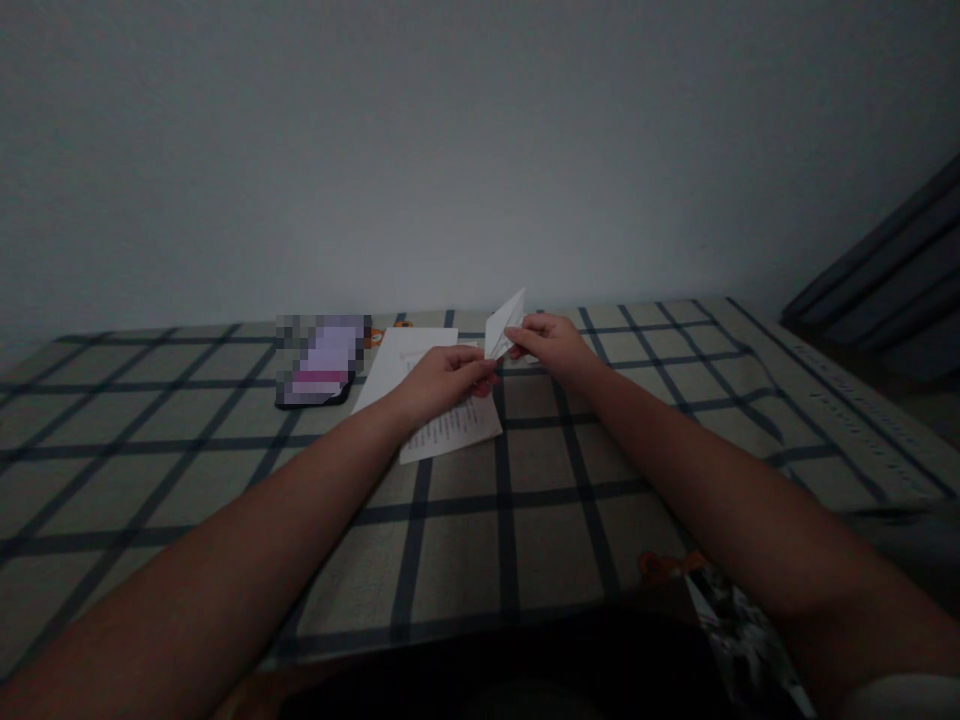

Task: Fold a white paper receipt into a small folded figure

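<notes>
Both of my hands hold a small folded white paper (504, 327) up above the table, its pointed tip aimed up and to the right. My left hand (444, 378) pinches its lower left end with closed fingers. My right hand (553, 343) pinches its right side, fingers pressed together. Beneath the hands lies a printed white sheet (439, 428) flat on the checked tablecloth (225, 440).
A dark phone (322, 360) with a lit, blurred screen lies left of the sheet. A plain wall rises behind the table. A dark slanted object (885, 280) stands at the far right. A patterned item (739, 625) sits at the near edge by my right arm.
</notes>
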The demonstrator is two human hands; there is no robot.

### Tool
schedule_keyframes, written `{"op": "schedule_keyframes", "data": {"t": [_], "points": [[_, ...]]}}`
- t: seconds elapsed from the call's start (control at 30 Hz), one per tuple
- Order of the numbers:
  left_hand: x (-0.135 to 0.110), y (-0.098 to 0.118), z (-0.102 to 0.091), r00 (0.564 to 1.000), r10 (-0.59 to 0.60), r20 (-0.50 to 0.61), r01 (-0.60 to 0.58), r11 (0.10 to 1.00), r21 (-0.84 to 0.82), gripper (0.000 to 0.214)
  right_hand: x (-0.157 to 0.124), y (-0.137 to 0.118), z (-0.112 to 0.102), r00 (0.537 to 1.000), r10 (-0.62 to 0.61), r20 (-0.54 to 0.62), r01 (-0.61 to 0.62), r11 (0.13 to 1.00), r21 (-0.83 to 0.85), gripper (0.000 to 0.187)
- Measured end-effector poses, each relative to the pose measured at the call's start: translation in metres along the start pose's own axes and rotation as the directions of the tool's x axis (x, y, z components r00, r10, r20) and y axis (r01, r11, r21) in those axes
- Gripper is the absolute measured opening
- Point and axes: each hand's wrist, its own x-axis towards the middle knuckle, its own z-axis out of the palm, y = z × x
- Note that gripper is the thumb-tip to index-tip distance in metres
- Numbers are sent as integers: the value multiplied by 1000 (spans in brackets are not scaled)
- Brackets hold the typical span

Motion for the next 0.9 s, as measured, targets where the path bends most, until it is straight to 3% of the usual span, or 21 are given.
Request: {"op": "schedule_keyframes", "data": {"t": [0.33, 0.53, 0.9], "points": [[-1, -1, 0, 997, 19, -73, -15, 998, 59, 32, -2, 0, 1, 993, -28, 110, 30, 999, -20, 32], [0, -4, -1, 991, -27, -129, 24, 999, -24, 24, -1, 6, 4, 986, -26, 165, 16, 998, 58, 31], [-3, 2, 1, 981, 44, -191, -32, 997, 67, 31, -1, 8, 6, 972, -17, 236, -1, 997, 77, 30]]}}
